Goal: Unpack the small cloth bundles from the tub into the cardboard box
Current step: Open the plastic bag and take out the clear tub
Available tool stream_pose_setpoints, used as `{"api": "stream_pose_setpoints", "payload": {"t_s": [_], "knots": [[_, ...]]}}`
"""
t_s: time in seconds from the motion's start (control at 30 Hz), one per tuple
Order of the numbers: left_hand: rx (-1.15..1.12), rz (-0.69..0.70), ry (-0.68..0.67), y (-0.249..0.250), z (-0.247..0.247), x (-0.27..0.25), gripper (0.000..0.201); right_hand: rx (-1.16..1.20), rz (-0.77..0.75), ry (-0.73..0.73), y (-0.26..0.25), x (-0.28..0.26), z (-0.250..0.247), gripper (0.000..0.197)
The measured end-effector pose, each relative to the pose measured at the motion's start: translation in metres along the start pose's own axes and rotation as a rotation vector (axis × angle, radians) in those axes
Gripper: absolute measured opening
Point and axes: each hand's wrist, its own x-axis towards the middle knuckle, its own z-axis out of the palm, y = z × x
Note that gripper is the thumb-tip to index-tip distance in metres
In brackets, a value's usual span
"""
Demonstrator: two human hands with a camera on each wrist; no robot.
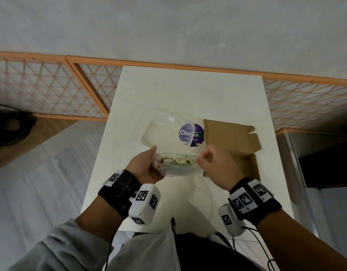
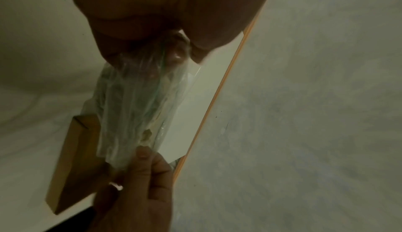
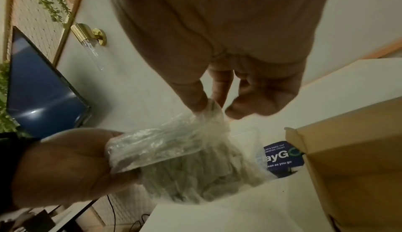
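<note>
Both hands hold up a clear plastic bag (image 1: pixel 178 165) of pale cloth bundles (image 1: pixel 176 160) just above the table's middle. My left hand (image 1: pixel 152 160) grips the bag's left end, with the thumb on top. At the other end, my right hand (image 1: pixel 203 160) pinches the bag's edge (image 3: pixel 210 106) between thumb and fingers. The clear tub (image 1: pixel 161 132) with a purple round sticker (image 1: pixel 191 134) lies on the table just behind the bag. The open cardboard box (image 1: pixel 247 163) sits to the right, its lid flap (image 1: pixel 231 137) folded back. In the left wrist view the bag (image 2: pixel 135 101) stretches down to the right hand (image 2: pixel 139 175).
The white table (image 1: pixel 188 90) is narrow, with its edges close on both sides. An orange-framed lattice panel (image 1: pixel 51 89) runs along the wall behind. Dark cables (image 1: pixel 10 124) lie on the floor at far left, and a dark cabinet (image 1: pixel 329 165) stands to the right.
</note>
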Motion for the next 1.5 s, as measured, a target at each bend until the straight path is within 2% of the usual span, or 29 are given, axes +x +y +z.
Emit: {"api": "stream_pose_setpoints", "payload": {"t_s": [0.07,0.13,0.17,0.23,0.3,0.37,0.43,0.5,0.6,0.67,0.73,0.87,0.97,1.1,1.2,1.27,1.33,1.5], "knots": [[0.124,0.043,-0.06,0.0,-0.002,0.0,0.044,-0.026,-0.006,0.013,-0.003,0.0,0.0,0.015],[0.3,0.178,0.01,-0.003,-0.009,0.004,0.076,0.03,0.045,0.007,-0.006,0.001,0.001,0.015],[0.429,0.247,0.063,-0.004,-0.01,0.003,0.082,0.084,0.092,-0.009,-0.008,0.001,0.001,0.014],[0.733,0.386,0.148,-0.006,-0.009,0.001,0.069,0.241,0.182,-0.033,-0.009,0.002,0.002,0.012],[1.001,0.518,0.231,-0.008,-0.013,0.007,0.037,0.423,0.255,-0.053,-0.009,0.004,0.002,0.011],[1.095,0.62,0.298,-0.006,-0.02,0.012,0.013,0.635,0.349,-0.091,-0.011,0.006,-0.001,0.008],[1.092,0.67,0.317,-0.006,-0.025,0.018,0.009,0.863,0.436,-0.138,-0.012,0.007,-0.005,0.006],[1.033,0.65,0.286,-0.007,-0.026,0.019,0.012,1.058,0.503,-0.176,-0.013,0.006,-0.008,0.005],[0.677,0.478,0.238,-0.009,-0.019,0.017,0.012,1.228,0.536,-0.251,-0.01,0.006,-0.009,0.006],[0.404,0.273,0.199,-0.005,-0.012,0.012,0.01,1.204,0.53,-0.305,-0.007,0.003,-0.007,0.007],[0.231,0.089,0.153,0.002,-0.007,0.008,0.014,1.136,0.518,-0.336,-0.003,0.0,-0.005,0.007],[0.095,-0.072,0.003,0.006,-0.002,0.006,0.021,1.033,0.469,-0.335,0.007,-0.002,0.0,0.014],[0.122,-0.091,-0.009,0.004,-0.005,0.01,0.022,1.045,0.408,-0.391,0.009,-0.004,-0.001,0.03],[0.231,-0.032,0.019,0.0,-0.009,0.016,0.033,1.003,0.314,-0.415,0.01,-0.004,0.002,0.044],[0.32,0.065,0.057,-0.012,-0.01,0.021,0.033,0.967,0.318,-0.345,0.011,0.001,0.012,0.037],[0.393,0.124,0.088,-0.02,-0.014,0.025,0.025,0.936,0.313,-0.319,0.011,0.003,0.018,0.024],[0.443,0.159,0.099,-0.025,-0.019,0.03,0.021,0.933,0.321,-0.315,0.013,0.006,0.023,0.02],[0.452,0.105,0.082,-0.034,-0.034,0.04,0.033,0.993,0.443,-0.388,0.027,0.016,0.038,0.021]]}}
